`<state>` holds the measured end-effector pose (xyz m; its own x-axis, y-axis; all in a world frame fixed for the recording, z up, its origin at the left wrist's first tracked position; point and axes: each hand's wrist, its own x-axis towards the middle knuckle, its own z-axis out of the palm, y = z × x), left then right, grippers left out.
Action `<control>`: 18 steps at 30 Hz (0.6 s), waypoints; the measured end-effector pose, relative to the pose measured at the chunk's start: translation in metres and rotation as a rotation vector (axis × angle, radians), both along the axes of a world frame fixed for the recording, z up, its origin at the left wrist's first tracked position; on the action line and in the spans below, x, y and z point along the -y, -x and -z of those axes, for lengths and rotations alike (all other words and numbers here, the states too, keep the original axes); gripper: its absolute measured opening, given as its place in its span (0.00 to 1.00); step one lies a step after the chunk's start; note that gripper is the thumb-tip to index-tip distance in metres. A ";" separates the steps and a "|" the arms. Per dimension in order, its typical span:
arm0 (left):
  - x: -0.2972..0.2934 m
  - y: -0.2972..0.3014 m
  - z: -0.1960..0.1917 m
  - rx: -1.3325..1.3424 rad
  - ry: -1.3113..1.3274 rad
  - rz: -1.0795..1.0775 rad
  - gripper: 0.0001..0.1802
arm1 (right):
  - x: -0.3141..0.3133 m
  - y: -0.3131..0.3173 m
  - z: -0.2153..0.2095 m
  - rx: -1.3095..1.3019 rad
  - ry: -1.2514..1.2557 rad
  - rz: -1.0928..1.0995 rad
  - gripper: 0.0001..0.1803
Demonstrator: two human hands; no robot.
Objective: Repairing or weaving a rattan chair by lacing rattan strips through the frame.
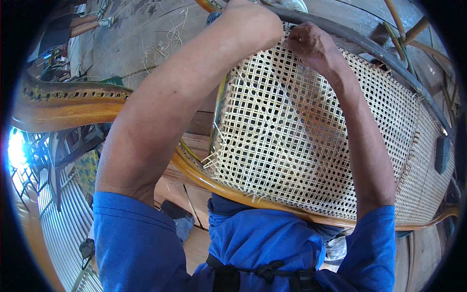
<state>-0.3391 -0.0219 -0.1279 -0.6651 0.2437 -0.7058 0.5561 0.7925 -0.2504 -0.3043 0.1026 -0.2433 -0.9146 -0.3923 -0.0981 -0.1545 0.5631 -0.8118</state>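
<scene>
A woven cane panel point(272, 121), pale with an open mesh, spans a curved wooden chair frame point(219, 184) in front of me. Short cane ends stick out along its left and near edges. At the panel's far edge, beside the dark rail point(357, 41), both my hands are close together. My left hand point(260, 24) is bent over there, its fingers hidden behind the hand and wrist. Just right of it, my right hand point(311, 45) has its fingers curled closed at the panel's edge. Whatever it pinches is too small or covered to make out.
A varnished curved wooden piece point(73, 104) with a row of holes lies left of my arm. Loose cane strands point(170, 41) litter the plank floor point(141, 29). Another person's legs point(87, 27) show at upper left. Wooden poles point(406, 36) stand at upper right.
</scene>
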 end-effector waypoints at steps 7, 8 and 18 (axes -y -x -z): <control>-0.018 0.011 -0.002 0.130 0.214 -0.040 0.15 | -0.004 0.002 -0.006 0.166 -0.134 -0.034 0.12; -0.016 0.009 0.002 0.133 0.212 -0.040 0.15 | -0.005 0.004 -0.003 0.093 -0.197 -0.121 0.12; 0.010 -0.005 0.014 0.091 -0.068 -0.007 0.15 | 0.013 -0.016 0.034 -0.236 -0.199 0.061 0.10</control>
